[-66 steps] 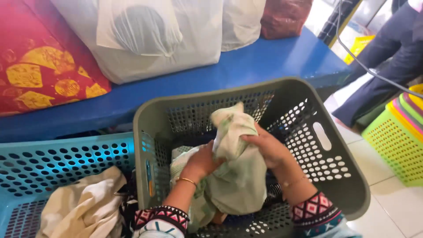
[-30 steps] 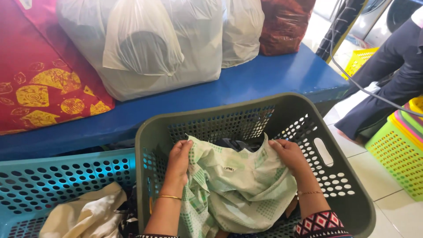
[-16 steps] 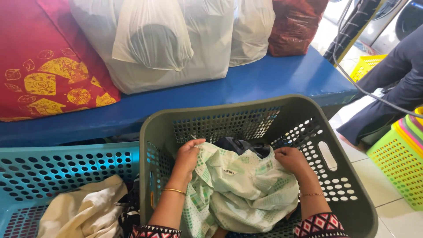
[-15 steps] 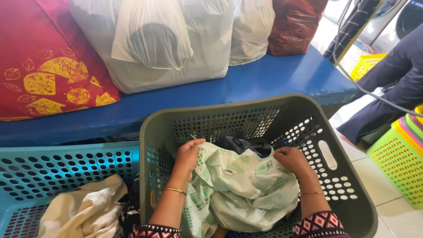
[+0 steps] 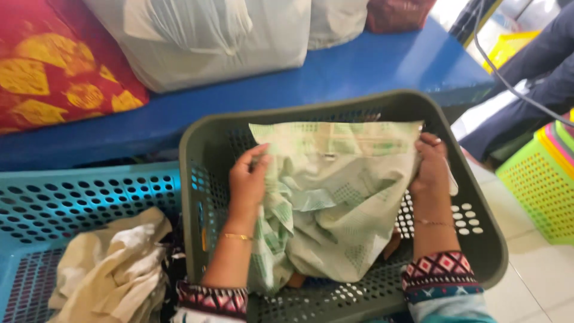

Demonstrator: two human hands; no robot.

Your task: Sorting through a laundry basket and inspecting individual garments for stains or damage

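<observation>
One pale green cloth [image 5: 335, 197], thin and crumpled, with checked and dotted patches, is stretched wide over the grey basket [image 5: 472, 239]. Left hand [image 5: 248, 179] pinches the cloth's left side, fingers closed on a fold of it. Right hand [image 5: 429, 164] grips the top right corner, fingers curled tight around the fabric. The upper hem runs straight between the two hands; the rest sags down into the basket. One thin gold bangle shows on each wrist, and two patterned cuffs sit at the bottom edge.

The grey basket is plastic, rounded at the corners, its walls pierced with holes. Just beside it on the left, touching, sits one teal basket [image 5: 72, 203], also perforated, holding a cream cloth [image 5: 107, 269] in a soft heap. Behind both runs a blue tabletop [image 5: 359, 72], smooth. On it: one red cushion [image 5: 54, 66] with yellow shapes and a white plastic bag [image 5: 209, 36], bulging. At far right, one lime basket [image 5: 538, 179] on the tiled floor, and a person's dark sleeve [image 5: 538, 72] above it.
</observation>
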